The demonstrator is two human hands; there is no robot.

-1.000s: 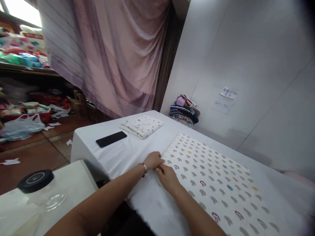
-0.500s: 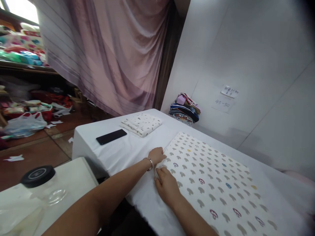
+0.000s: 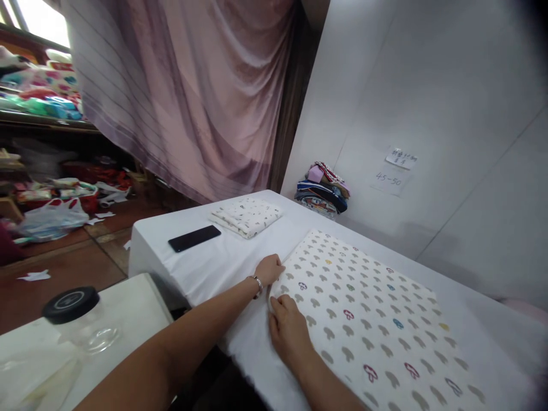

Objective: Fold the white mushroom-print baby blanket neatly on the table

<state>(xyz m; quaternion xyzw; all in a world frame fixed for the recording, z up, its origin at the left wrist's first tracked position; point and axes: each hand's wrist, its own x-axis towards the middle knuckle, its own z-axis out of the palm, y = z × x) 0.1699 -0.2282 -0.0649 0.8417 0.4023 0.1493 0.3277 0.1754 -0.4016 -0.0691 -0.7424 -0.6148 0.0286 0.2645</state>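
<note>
A white cloth with grey, red and blue mushroom-like prints [image 3: 368, 308] lies spread flat over the right part of the table. My left hand [image 3: 269, 269], with a bracelet at its wrist, pinches the cloth's near left edge. Just below it, my right hand [image 3: 289, 328] grips the same edge, thumb on the side and fingers curled over the fabric. Both hands are closed and rest close to the tabletop. Farther back, a folded white cloth with small dark prints [image 3: 248, 217] lies apart from my hands.
A black phone [image 3: 194, 238] lies on the white-covered table [image 3: 231, 260] at left. A clear jar with black lid [image 3: 72, 308] stands on a pale surface at lower left. Stacked folded fabrics [image 3: 322, 191] sit by the wall. A pink curtain [image 3: 205, 91] hangs behind; bags [image 3: 55, 220] lie on the floor.
Both hands keep their hold on the cloth's left edge. That edge and my left hand have shifted slightly to the left.
</note>
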